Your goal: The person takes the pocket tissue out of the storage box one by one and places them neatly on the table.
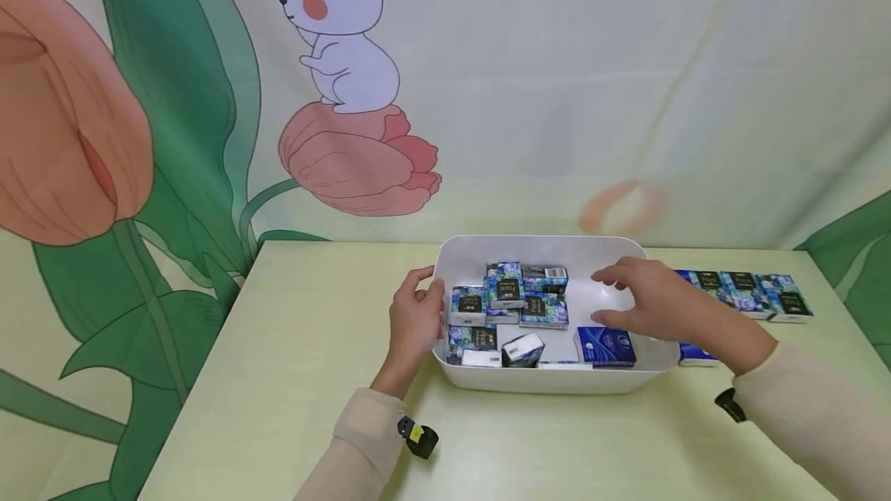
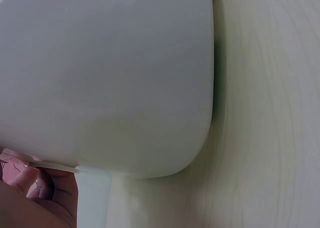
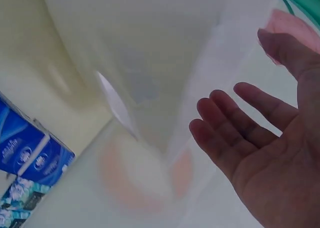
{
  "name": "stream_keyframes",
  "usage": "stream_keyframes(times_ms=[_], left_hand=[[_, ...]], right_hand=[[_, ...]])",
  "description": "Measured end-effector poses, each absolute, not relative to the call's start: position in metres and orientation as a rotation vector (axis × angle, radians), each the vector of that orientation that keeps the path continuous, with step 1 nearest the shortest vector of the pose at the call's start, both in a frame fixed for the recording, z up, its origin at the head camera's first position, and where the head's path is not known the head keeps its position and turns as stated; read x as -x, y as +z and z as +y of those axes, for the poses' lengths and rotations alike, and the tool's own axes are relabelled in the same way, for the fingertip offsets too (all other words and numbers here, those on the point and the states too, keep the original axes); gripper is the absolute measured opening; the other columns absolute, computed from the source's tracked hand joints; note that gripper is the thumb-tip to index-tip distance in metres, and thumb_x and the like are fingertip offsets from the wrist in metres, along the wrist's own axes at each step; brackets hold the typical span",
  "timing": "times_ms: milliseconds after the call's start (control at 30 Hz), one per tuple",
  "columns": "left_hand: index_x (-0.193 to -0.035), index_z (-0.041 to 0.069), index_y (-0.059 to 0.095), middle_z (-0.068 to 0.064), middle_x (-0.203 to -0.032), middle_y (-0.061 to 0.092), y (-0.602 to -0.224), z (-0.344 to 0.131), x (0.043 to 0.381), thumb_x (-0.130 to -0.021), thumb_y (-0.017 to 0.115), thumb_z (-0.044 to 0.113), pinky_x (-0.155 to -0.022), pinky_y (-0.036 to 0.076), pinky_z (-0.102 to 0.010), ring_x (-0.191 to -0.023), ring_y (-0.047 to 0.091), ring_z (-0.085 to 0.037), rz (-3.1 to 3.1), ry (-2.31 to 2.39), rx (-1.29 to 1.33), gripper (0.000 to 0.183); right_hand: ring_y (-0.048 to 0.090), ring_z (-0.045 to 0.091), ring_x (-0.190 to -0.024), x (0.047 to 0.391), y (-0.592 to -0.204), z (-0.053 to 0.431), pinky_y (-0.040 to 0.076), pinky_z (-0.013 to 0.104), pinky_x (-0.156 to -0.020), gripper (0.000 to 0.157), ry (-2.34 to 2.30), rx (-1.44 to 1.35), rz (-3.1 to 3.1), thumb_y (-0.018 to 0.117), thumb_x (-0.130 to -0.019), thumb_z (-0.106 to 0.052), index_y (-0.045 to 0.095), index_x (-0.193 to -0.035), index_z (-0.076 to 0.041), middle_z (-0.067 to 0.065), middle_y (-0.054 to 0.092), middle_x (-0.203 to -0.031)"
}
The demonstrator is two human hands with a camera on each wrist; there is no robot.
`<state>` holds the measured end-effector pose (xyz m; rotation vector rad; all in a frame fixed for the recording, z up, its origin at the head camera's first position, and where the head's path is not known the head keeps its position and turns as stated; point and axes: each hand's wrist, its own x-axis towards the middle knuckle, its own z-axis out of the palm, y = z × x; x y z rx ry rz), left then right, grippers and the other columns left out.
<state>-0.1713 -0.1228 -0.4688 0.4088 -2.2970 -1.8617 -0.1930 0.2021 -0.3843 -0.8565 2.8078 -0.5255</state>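
Note:
A white plastic bin (image 1: 557, 381) holds several small tissue packs, most in a blue floral print, such as the tissue pack (image 1: 504, 284) lying on top of others. One plain dark-blue tissue pack (image 1: 605, 346) lies at the bin's front right. My left hand (image 1: 416, 315) grips the bin's left rim; in the left wrist view the fingers (image 2: 62, 188) bend at its edge. Over the right end of the bin, my right hand (image 1: 650, 300) hovers with thumb and fingers apart and holds nothing. The right wrist view shows its palm (image 3: 285, 183) and spread fingers.
Right of the bin, a row of floral tissue packs (image 1: 745, 292) lies on the pale wood-grain table (image 1: 278, 408). A blue pack (image 1: 696, 354) shows partly under my right forearm. Behind the table hangs a curtain (image 1: 522, 99) printed with a rabbit and tulips.

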Motion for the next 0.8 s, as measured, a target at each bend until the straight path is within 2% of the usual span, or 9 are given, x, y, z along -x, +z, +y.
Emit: stream_keyframes(times_ms=[233, 367, 567, 800], left_hand=[[-0.129, 0.015, 0.065, -0.005, -0.067, 0.055, -0.469, -0.122, 0.171, -0.101, 0.057, 0.024, -0.042, 0.043, -0.025, -0.043, 0.045, -0.013, -2.29, -1.875, -0.397, 0.03], [-0.128, 0.015, 0.065, -0.004, -0.066, 0.055, -0.468, -0.122, 0.171, -0.101, 0.057, 0.024, -0.042, 0.043, -0.025, -0.043, 0.045, -0.012, -2.293, -1.864, -0.393, 0.03], [-0.129, 0.016, 0.064, -0.004, -0.066, 0.054, -0.467, -0.122, 0.17, -0.101, 0.057, 0.025, -0.042, 0.043, -0.025, -0.043, 0.045, -0.013, -2.296, -1.865, -0.393, 0.03], [-0.129, 0.015, 0.065, -0.004, -0.066, 0.055, -0.468, -0.123, 0.17, -0.101, 0.057, 0.025, -0.043, 0.043, -0.026, -0.043, 0.046, -0.013, -2.3, -1.852, -0.4, 0.03]], right_hand=[[0.062, 0.038, -0.11, 0.198, -0.416, 0.189, 0.051, 0.054, -0.094, 0.065, -0.382, 0.795, 2.625, 0.084, -0.082, -0.036, 0.063, -0.13, 0.002, 0.021, 0.063, -0.123], [0.061, 0.036, -0.112, 0.197, -0.43, 0.186, 0.049, 0.055, -0.098, 0.065, -0.328, 0.755, 2.569, 0.086, -0.079, -0.033, 0.064, -0.13, 0.001, 0.02, 0.063, -0.124], [0.062, 0.03, -0.103, 0.194, -0.444, 0.185, 0.051, 0.053, -0.095, 0.062, -0.254, 0.79, 2.561, 0.088, -0.078, -0.025, 0.064, -0.13, -0.002, 0.013, 0.064, -0.115], [0.063, 0.03, -0.099, 0.192, -0.444, 0.185, 0.053, 0.052, -0.092, 0.06, -0.198, 0.831, 2.599, 0.087, -0.078, -0.021, 0.063, -0.13, -0.002, 0.015, 0.065, -0.112]])
